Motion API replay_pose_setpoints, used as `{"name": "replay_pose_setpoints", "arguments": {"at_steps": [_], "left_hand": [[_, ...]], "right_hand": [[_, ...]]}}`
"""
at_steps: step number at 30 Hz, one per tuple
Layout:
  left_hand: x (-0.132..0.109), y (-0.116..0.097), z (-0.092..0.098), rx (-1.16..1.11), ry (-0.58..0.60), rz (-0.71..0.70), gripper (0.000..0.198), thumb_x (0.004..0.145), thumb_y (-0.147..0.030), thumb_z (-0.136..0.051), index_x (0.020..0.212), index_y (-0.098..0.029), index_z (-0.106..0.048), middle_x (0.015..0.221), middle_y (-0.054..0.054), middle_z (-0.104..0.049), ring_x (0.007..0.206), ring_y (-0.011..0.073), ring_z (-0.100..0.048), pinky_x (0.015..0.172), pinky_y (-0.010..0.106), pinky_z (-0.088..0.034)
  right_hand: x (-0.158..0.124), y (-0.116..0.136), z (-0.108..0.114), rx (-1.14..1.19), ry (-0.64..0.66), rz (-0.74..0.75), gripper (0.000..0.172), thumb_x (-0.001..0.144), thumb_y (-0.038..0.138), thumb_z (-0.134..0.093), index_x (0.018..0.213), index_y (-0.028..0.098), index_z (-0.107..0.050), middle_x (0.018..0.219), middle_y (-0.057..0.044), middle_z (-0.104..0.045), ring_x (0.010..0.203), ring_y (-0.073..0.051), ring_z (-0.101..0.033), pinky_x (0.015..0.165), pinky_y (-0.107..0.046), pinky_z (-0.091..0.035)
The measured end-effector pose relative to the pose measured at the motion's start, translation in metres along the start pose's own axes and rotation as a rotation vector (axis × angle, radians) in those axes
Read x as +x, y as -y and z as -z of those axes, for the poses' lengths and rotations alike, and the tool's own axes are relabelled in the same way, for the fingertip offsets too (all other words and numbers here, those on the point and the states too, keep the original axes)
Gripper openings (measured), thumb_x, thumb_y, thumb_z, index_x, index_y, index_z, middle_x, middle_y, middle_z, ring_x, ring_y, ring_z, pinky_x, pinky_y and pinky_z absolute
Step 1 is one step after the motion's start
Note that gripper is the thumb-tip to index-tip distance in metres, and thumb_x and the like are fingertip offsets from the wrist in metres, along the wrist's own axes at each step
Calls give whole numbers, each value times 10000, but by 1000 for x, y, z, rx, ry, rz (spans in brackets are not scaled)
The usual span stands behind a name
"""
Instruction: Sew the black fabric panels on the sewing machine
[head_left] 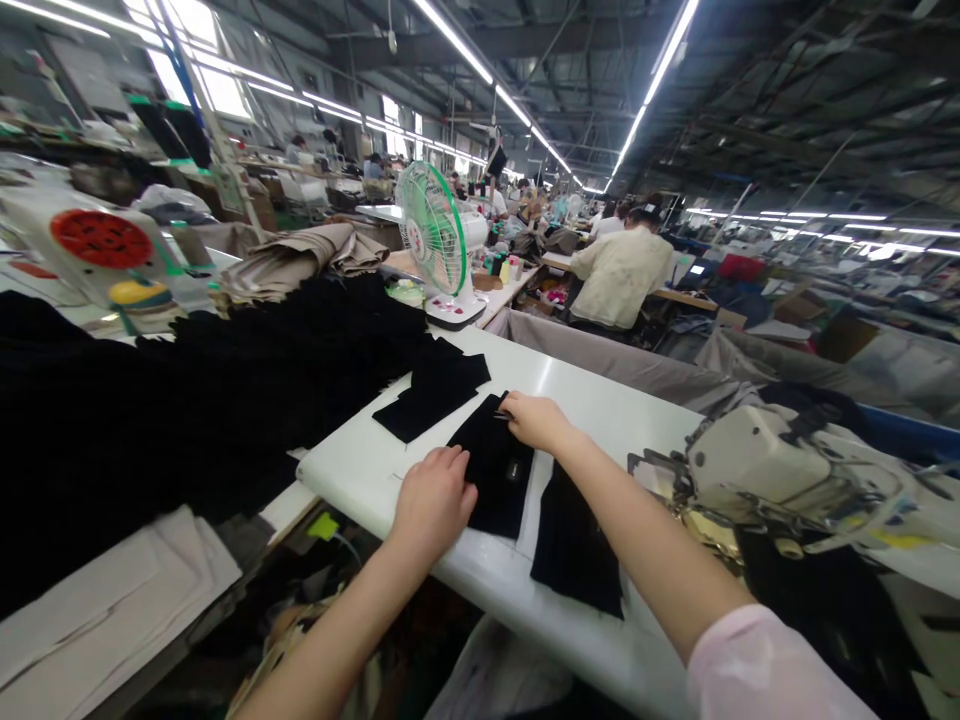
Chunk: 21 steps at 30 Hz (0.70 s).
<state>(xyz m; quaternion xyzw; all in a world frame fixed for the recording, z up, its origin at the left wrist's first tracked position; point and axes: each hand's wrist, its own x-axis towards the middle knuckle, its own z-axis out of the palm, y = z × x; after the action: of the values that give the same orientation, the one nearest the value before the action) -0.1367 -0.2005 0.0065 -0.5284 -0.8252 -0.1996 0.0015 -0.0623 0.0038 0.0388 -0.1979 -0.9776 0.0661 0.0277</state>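
Observation:
A black cut fabric piece (pixel 487 475) lies flat on the white sewing table (pixel 600 395). My left hand (pixel 435 500) rests on the left edge of this piece, its fingers laid flat and the thumb slightly apart. At the far end of the same piece, my right hand (pixel 534 420) is closed, with the thin metal tips of a small tool showing at its fingers; its kind is unclear. On the fabric between my hands sits a small shiny dark object (pixel 514 470). A second black piece (pixel 576 540) lies under my right forearm, and more black pieces (pixel 435 385) lie beyond my left hand.
A large heap of black fabric (pixel 187 420) fills the left side, with beige folded cloth (pixel 112 610) in front. A sewing machine head (pixel 780 470) stands at right. Behind are a green fan (pixel 435 230) and a seated person (pixel 626 270) facing away.

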Motion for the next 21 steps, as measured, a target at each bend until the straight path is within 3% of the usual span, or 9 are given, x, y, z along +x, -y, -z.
{"name": "replay_pose_setpoints", "arguments": {"at_steps": [3,6,9,12,14,17,19,21], "left_hand": [[6,4,11,-134,-117,4,334,910,-174,-438,1142,-136,-674,1205,145,-676,1130,299,-620,1001,463,-491],[10,5,26,-440,-296,49,287,932,-277,-425,1004,-157,-676,1022,112,-693,991,255,-662,901,403,-544],[5,-4,34,-875,-217,229,287,895,-375,-497,1033,-153,-615,750,34,-651,702,199,-685,687,338,-585],[-8,-18,28,-1156,-64,368,553,827,-355,-593,1313,-132,-450,664,-25,-621,594,187,-685,619,324,-589],[-17,-24,18,-1155,-8,401,726,817,-310,-604,1453,-133,-301,670,-35,-622,555,176,-671,590,309,-573],[-26,-26,2,-989,51,385,802,848,-284,-564,1537,-155,-174,676,-35,-630,480,161,-615,525,289,-509],[-29,-26,-4,-802,83,344,759,870,-283,-541,1541,-161,-207,641,-38,-617,510,179,-618,537,291,-474],[-31,-25,-4,-552,148,295,650,884,-274,-538,1495,-170,-345,625,-29,-612,604,202,-648,595,295,-460]], "right_hand": [[1,-1,10,71,-133,-46,203,908,160,-548,1075,199,-656,1245,-80,-617,1036,-228,-613,863,-341,-461],[3,-2,28,171,-265,-105,236,916,207,-506,1107,204,-645,1205,-82,-635,1061,-242,-593,863,-331,-432],[7,-8,45,297,-283,-128,238,927,282,-508,1071,174,-664,997,-56,-679,919,-205,-609,793,-303,-439],[10,-18,51,420,-217,-117,279,895,368,-590,1061,163,-683,825,-2,-656,751,-151,-587,689,-262,-437],[12,-24,48,472,-160,-125,299,848,386,-664,1028,150,-692,748,21,-627,684,-133,-565,642,-250,-430],[16,-29,34,487,-51,-152,234,809,346,-742,883,132,-684,694,30,-604,644,-124,-564,626,-250,-445],[20,-29,22,466,28,-160,220,855,349,-727,846,139,-660,733,22,-620,663,-128,-586,650,-268,-482],[23,-27,12,433,83,-163,225,919,367,-673,884,146,-650,825,2,-645,719,-139,-612,694,-303,-517]]}}
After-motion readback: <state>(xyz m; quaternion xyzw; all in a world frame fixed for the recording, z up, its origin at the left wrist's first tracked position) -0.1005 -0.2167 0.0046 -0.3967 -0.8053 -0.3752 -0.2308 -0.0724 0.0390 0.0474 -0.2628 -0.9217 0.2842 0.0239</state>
